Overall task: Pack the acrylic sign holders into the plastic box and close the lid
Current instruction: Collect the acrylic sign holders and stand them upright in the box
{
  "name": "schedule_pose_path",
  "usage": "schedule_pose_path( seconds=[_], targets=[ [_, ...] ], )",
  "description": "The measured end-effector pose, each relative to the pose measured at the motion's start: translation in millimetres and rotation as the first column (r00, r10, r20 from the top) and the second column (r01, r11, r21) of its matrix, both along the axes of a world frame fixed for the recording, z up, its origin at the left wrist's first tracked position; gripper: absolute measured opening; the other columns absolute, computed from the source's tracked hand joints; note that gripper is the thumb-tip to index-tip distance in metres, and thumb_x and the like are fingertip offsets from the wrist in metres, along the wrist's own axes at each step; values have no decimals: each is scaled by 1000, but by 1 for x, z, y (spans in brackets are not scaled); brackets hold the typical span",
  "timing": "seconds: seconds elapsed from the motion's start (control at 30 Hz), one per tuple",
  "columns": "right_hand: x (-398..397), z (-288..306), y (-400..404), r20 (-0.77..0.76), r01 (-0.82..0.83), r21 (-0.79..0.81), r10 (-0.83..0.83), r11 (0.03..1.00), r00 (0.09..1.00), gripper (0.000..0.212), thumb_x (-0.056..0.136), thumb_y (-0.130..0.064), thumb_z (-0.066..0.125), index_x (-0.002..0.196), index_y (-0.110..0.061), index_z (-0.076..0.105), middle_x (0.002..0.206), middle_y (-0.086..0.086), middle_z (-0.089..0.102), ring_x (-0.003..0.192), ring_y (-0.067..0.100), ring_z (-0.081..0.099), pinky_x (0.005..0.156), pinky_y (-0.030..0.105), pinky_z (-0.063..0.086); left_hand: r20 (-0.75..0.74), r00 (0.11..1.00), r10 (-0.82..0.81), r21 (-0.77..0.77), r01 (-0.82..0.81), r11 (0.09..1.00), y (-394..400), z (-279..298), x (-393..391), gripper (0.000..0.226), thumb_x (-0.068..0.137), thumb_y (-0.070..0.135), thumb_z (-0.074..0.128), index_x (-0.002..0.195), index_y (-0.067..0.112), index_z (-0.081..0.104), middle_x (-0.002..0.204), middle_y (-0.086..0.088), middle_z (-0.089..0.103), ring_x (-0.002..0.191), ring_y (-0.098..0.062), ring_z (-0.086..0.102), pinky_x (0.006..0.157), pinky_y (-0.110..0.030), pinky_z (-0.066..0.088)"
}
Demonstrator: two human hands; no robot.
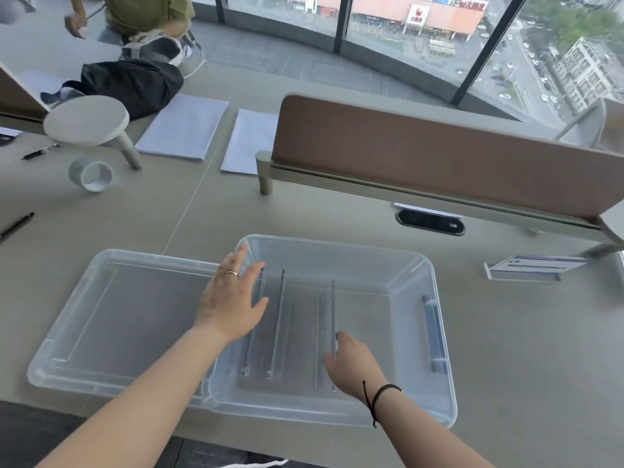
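Observation:
A clear plastic box (pixel 415 265) stands open on the desk in front of me. Its clear lid (pixel 111 315) lies flat to the left, touching the box. Inside the box stand clear acrylic sign holders (pixel 297 329), upright side by side. My left hand (pixel 229 298) hovers with spread fingers over the box's left wall, by the leftmost holder. My right hand (pixel 351 363) is inside the box, fingers on the edge of the rightmost holder. Another sign holder with a printed card (pixel 533 268) lies on the desk to the right.
A brown desk divider (pixel 439 153) runs behind the box, with a cable port (pixel 430 221) below it. Tape roll (pixel 91 175), pens, paper stacks (pixel 184 130), a round stand (pixel 86 120) and a black bag (pixel 135 82) sit at left. A person stands at far left.

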State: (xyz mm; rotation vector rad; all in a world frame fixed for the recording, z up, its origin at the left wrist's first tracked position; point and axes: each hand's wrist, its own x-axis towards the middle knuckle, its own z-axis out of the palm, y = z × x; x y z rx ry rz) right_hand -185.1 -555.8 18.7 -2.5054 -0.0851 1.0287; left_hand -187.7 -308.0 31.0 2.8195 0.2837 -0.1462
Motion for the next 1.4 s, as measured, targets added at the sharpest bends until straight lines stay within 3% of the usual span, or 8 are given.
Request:
schedule_pose_path(
  seconds=[0.1, 0.17, 0.47, 0.67, 0.87, 0.97, 1.23, 1.4],
  targets=[
    [-2, 0, 4, -90, 120, 81, -113, 989, 990, 56, 89, -22, 43, 144, -15, 32, 90, 2, 61, 77, 26, 60, 66, 33, 47, 16, 999, 30, -52, -29, 998, -1, 1, 0, 58, 91, 39, 58, 144, 29, 37, 164, 4, -11, 150, -21, 10, 113, -39, 32],
    [-4, 1, 7, -103, 128, 96, -118, 987, 988, 67, 91, -21, 41, 153, -19, 15, 87, 7, 64, 72, 27, 61, 61, 35, 47, 17, 999, 38, -69, -37, 997, -1, 1, 0, 56, 93, 36, 57, 145, 28, 36, 163, 6, -12, 150, -21, 11, 113, -38, 31],
    [-1, 7, 38, -176, 117, 151, -90, 982, 980, 71, 94, -24, 39, 156, -24, 5, 76, 5, 60, 59, 23, 54, 56, 35, 46, 55, 998, 43, -95, -38, 995, 1, 1, 1, 52, 92, 30, 58, 141, 23, 43, 164, 6, -7, 142, -21, 32, 103, -37, 41],
    [0, 6, 52, -152, 83, 152, -60, 985, 987, 69, 96, -23, 39, 156, -24, 4, 124, 17, 61, 80, 34, 68, 74, 46, 56, 71, 997, 42, -107, -34, 994, 1, -2, 0, 53, 91, 29, 59, 142, 20, 43, 164, 6, -7, 141, -22, 34, 104, -38, 41],
    [2, 2, 60, -151, 51, 146, -28, 988, 988, 70, 96, -23, 39, 156, -22, 3, 90, 6, 60, 68, 27, 63, 65, 39, 52, 79, 996, 44, -114, -35, 993, 2, -3, 1, 52, 92, 30, 58, 141, 20, 44, 164, 6, -7, 141, -23, 36, 102, -39, 42],
    [2, -1, 61, -155, 35, 138, -13, 990, 988, 70, 97, -22, 38, 156, -17, 1, 87, 9, 67, 63, 22, 56, 61, 35, 47, 77, 996, 41, -102, -33, 994, 2, -4, 2, 51, 93, 33, 57, 140, 20, 44, 164, 6, -8, 136, -23, 42, 99, -39, 44],
    [-2, -7, 63, -128, 22, 141, -3, 990, 992, 69, 97, -20, 39, 156, -17, 3, 68, -3, 54, 52, 13, 48, 47, 27, 36, 79, 996, 39, -100, -31, 995, 2, -3, 4, 50, 92, 30, 57, 139, 19, 46, 164, 5, -7, 126, -25, 50, 93, -38, 48],
    [-1, -11, 63, -132, 28, 146, -8, 989, 991, 69, 98, -21, 39, 156, -17, 1, 74, -1, 58, 53, 13, 49, 49, 26, 37, 77, 997, 29, -109, -20, 994, 2, -4, 5, 51, 92, 29, 57, 140, 19, 45, 164, 3, -6, 129, -26, 48, 94, -39, 48]
  ],
)
